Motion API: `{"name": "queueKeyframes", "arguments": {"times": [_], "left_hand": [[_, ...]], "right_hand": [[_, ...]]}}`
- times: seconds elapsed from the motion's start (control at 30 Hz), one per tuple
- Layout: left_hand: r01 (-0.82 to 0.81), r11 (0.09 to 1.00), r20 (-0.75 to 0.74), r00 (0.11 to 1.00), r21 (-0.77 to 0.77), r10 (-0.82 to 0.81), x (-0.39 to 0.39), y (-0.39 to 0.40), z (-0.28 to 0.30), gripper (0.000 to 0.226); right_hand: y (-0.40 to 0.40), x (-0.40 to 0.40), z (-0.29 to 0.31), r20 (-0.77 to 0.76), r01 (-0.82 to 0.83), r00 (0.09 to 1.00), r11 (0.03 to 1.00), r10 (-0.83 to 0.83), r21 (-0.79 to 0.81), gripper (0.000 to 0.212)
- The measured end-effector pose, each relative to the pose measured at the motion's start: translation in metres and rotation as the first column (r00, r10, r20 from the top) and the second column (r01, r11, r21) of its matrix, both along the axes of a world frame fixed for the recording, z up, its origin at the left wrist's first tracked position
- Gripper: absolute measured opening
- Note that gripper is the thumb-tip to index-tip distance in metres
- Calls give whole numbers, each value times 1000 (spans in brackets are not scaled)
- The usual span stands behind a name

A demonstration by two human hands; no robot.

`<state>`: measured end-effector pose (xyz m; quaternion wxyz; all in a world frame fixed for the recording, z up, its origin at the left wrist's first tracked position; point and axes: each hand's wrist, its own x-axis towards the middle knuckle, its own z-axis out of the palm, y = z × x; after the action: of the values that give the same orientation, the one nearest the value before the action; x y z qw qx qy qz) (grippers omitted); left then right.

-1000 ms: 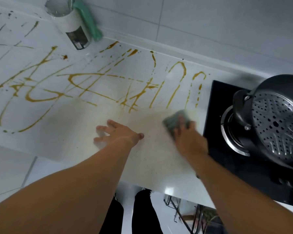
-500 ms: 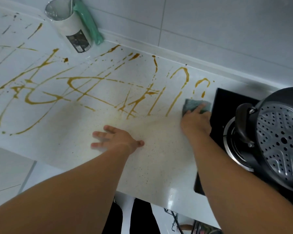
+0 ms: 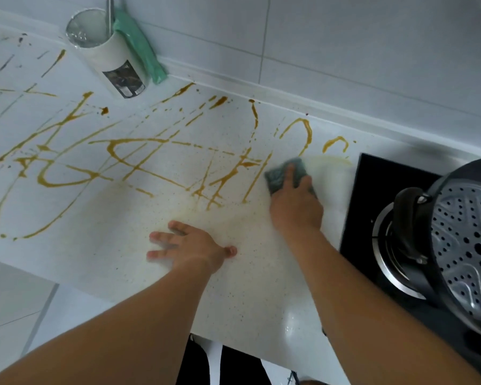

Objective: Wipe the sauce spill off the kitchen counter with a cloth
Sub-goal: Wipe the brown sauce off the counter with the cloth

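The right hand point(image 3: 296, 202) lay on top of a grey-green cloth point(image 3: 286, 173), fingers stretched forward over it and pressing it flat against the white speckled counter point(image 3: 256, 295), just left of the black cooktop point(image 3: 356, 207). The cloth sat at the right end of the sauce spill point(image 3: 117, 162), touching the near tips of the brown streaks there, with a pale yellowish smear on the counter just to its right. The left hand point(image 3: 190, 247) rested palm down on the counter nearer the front edge, fingers spread and straight, thumb pointing right, holding nothing; a faint yellow film showed around it. Thin brown-yellow lines and loops of sauce ran across the far and left parts of the counter, up to the wall. At the far left stood a white cup point(image 3: 107, 55) with a green cloth-like thing point(image 3: 139, 48) leaning beside it against the tiled wall. On the cooktop at the right stood a dark pot point(image 3: 433, 218) holding a perforated metal steamer tray point(image 3: 467, 245).
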<state>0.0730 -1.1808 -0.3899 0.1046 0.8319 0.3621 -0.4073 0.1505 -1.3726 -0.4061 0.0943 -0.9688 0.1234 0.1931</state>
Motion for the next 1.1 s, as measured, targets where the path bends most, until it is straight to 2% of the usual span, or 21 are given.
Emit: {"name": "queueKeyframes", "arguments": {"times": [0.03, 0.07, 0.13, 0.2, 0.27, 0.33, 0.43, 0.5, 0.57, 0.63, 0.7, 0.83, 0.9, 1.0, 1.03, 1.1], "left_hand": [[-3, 1000, 1, 1000, -2, 3, 0, 0, 0, 166], [-6, 1000, 0, 1000, -8, 6, 0, 0, 2, 166], [-4, 1000, 4, 1000, -15, 4, -2, -1, 3, 165], [-5, 1000, 4, 1000, -15, 5, -1, 0, 2, 164], [-19, 999, -3, 1000, -28, 19, 0, -1, 2, 164], [-31, 999, -4, 1000, -35, 31, -1, -1, 4, 163], [-19, 999, -5, 1000, -32, 19, 0, -1, 6, 162], [-28, 999, 1, 1000, -37, 28, -1, -1, 8, 161], [-42, 998, 19, 999, -43, 43, -2, -2, 8, 161], [-42, 998, 22, 999, -43, 43, -2, -2, 7, 162], [-34, 998, 22, 999, -44, 35, -2, -1, 5, 163], [-28, 998, 37, 999, -50, 30, -3, -1, 8, 161], [-38, 998, 38, 998, -53, 40, -3, -2, 10, 161], [-59, 997, 35, 998, -55, 61, -1, -3, 12, 160], [-60, 997, 31, 998, -56, 62, 0, -4, 12, 160], [-53, 997, 32, 998, -54, 55, 0, -3, 12, 160]], "right_hand": [[-3, -3, 0, 18, -70, 997, 997, 71, -14, 70], [-13, 1, 1, 43, -71, 996, 997, 72, -22, 69], [-44, 30, -1, 108, 138, 985, 990, -134, -35, 68], [-64, 69, 1, 91, 395, 916, 918, -390, -42, 71], [-64, 97, 1, 88, 516, 854, 857, -513, -10, 75], [-47, 104, 2, 108, 472, 874, 881, -474, 42, 75], [-38, 82, -3, 115, 245, 961, 967, -252, 71, 67], [-46, 75, -2, 109, 300, 946, 952, -304, 53, 68], [-61, 94, 1, 112, 504, 856, 863, -504, 34, 74], [-72, 117, 7, 81, 614, 783, 787, -617, 60, 78], [-64, 129, 11, 92, 569, 812, 817, -576, 93, 77], [-36, 87, -2, 128, 276, 948, 954, -290, 114, 66], [-47, 76, -5, 138, 353, 922, 933, -360, 76, 66], [-69, 100, -6, 152, 559, 819, 829, -554, 10, 71], [-67, 108, -4, 152, 554, 821, 832, -550, 23, 70], [-42, 112, 0, 165, 405, 895, 910, -414, 86, 65]]}}
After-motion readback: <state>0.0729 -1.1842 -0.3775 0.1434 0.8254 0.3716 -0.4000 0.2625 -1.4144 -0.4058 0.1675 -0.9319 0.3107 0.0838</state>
